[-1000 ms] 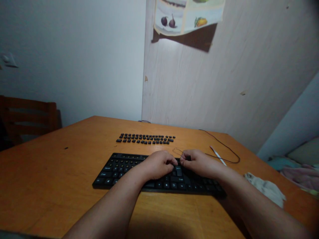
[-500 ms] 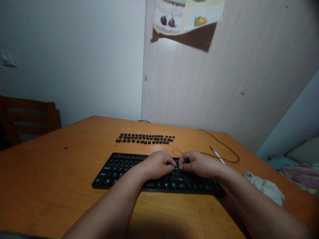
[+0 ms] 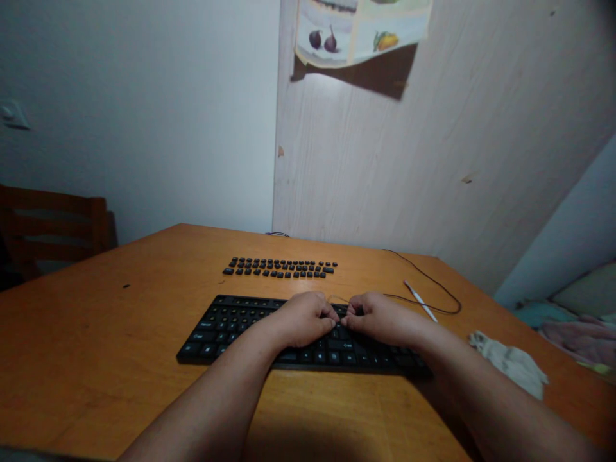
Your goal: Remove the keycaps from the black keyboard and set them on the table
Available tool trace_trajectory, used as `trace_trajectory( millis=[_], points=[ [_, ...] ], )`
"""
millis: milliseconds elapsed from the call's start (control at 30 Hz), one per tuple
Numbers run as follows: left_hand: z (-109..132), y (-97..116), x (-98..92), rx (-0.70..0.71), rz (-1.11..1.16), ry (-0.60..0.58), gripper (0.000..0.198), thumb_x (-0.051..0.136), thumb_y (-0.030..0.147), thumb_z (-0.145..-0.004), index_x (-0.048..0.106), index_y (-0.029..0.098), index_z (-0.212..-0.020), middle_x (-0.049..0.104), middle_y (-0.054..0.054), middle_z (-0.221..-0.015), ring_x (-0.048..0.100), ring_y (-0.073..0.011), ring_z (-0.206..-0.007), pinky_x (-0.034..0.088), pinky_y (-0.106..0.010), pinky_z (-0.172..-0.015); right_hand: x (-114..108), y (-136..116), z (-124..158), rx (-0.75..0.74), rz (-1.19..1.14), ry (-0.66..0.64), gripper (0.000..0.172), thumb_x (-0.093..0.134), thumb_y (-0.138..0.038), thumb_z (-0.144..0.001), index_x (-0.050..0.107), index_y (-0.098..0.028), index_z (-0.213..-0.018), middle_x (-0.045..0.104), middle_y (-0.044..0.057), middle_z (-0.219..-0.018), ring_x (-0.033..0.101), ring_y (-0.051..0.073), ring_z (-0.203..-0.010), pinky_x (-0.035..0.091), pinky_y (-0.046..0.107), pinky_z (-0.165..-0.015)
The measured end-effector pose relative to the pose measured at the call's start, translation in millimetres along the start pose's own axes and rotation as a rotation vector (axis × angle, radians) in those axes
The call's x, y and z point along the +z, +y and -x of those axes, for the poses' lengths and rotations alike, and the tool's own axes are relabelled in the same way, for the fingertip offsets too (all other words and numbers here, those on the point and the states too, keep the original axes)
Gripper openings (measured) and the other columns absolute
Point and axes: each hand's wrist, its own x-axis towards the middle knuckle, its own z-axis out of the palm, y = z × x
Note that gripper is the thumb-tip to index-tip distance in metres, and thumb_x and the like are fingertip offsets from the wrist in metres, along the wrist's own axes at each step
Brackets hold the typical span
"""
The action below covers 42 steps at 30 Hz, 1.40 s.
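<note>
A black keyboard [image 3: 226, 327] lies on the orange wooden table [image 3: 120, 333] in front of me. Both my hands rest over its middle keys with their fingertips almost touching. My left hand [image 3: 303, 319] is curled, fingers pinched down on the keys; what it grips is hidden. My right hand [image 3: 380, 319] is closed on a thin wire loop tool [image 3: 337, 299], of which only a short piece shows between the two hands. Several loose black keycaps [image 3: 282, 267] lie in neat rows beyond the keyboard.
A thin dark cable [image 3: 436, 289] loops at the right, beside a slim white stick [image 3: 421, 300]. A crumpled pale cloth [image 3: 510, 364] sits by my right forearm. A wooden chair [image 3: 52, 231] stands at far left. The wall panel [image 3: 385, 160] rises behind the table.
My hands have drawn closer together over the keys. The wire loop, which stood up clearly behind the fingers, has sunk down and is now mostly hidden between them.
</note>
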Motion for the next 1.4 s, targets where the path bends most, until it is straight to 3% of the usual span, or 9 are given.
trace_trajectory(
  millis=[133,267,467,667,933,1267,1400],
  points=[
    [-0.1,-0.6,-0.1,-0.022,0.007,-0.006,0.026,0.053,0.025,-0.080,0.076,0.022,-0.093,0.069,-0.003,-0.085,0.060,-0.0158,-0.080,0.042,-0.024,-0.072,-0.3,-1.9,2.7,0.033,-0.049,-0.073,0.018,0.065,-0.036,-0.073,0.062,-0.019,-0.077,0.055,-0.003,-0.059,0.045,0.010,-0.051,0.029,0.021,-0.046],
    [-1.8,-3.0,1.4,-0.043,0.077,-0.008,0.026,0.051,0.027,-0.082,0.074,0.021,-0.092,0.070,-0.002,-0.087,0.060,-0.0149,-0.078,0.043,-0.024,-0.073,1.7,-4.2,1.0,0.090,-0.097,-0.010,0.016,0.065,-0.033,-0.072,0.061,-0.018,-0.076,0.053,-0.003,-0.058,0.042,0.009,-0.049,0.028,0.022,-0.045],
    [-1.9,-3.9,2.1,-0.089,0.136,0.023,0.027,0.050,0.022,-0.079,0.072,0.018,-0.094,0.071,-0.003,-0.088,0.060,-0.0155,-0.077,0.044,-0.025,-0.071,3.8,-4.4,-1.1,0.039,-0.066,0.006,0.006,0.059,-0.023,-0.072,0.061,-0.018,-0.074,0.052,-0.003,-0.057,0.042,0.010,-0.051,0.028,0.022,-0.046],
    [-1.0,-4.1,2.0,-0.098,0.151,0.014,0.027,0.050,0.022,-0.078,0.071,0.017,-0.094,0.071,-0.003,-0.088,0.061,-0.0158,-0.077,0.044,-0.024,-0.069,0.9,-2.9,-0.5,-0.020,0.052,0.078,0.010,0.056,-0.026,-0.076,0.058,-0.018,-0.070,0.054,-0.002,-0.059,0.045,0.011,-0.056,0.029,0.023,-0.049],
    [-0.5,-4.1,1.6,-0.060,0.059,0.021,0.026,0.051,0.023,-0.078,0.074,0.020,-0.091,0.071,-0.003,-0.088,0.061,-0.0161,-0.079,0.044,-0.025,-0.074,-3.4,-1.9,5.6,-0.013,-0.029,-0.063,0.016,0.063,-0.035,-0.075,0.060,-0.019,-0.077,0.056,-0.002,-0.062,0.046,0.011,-0.054,0.030,0.022,-0.047],
    [-2.8,-0.6,1.4,-0.059,0.162,-0.007,0.027,0.051,0.026,-0.081,0.073,0.018,-0.093,0.071,-0.002,-0.089,0.061,-0.0144,-0.078,0.044,-0.023,-0.073,3.1,-7.1,3.0,0.107,-0.256,-0.075,0.010,0.062,-0.028,-0.072,0.059,-0.018,-0.075,0.050,-0.005,-0.057,0.039,0.008,-0.048,0.026,0.021,-0.043],
    [-3.4,0.0,2.9,-0.099,0.159,0.002,0.025,0.052,0.028,-0.081,0.073,0.018,-0.091,0.071,-0.003,-0.087,0.061,-0.0153,-0.077,0.044,-0.024,-0.071,3.6,-7.5,1.3,0.083,-0.182,-0.034,0.008,0.059,-0.026,-0.074,0.059,-0.018,-0.075,0.049,-0.005,-0.057,0.038,0.008,-0.049,0.026,0.021,-0.045]
  ],
)
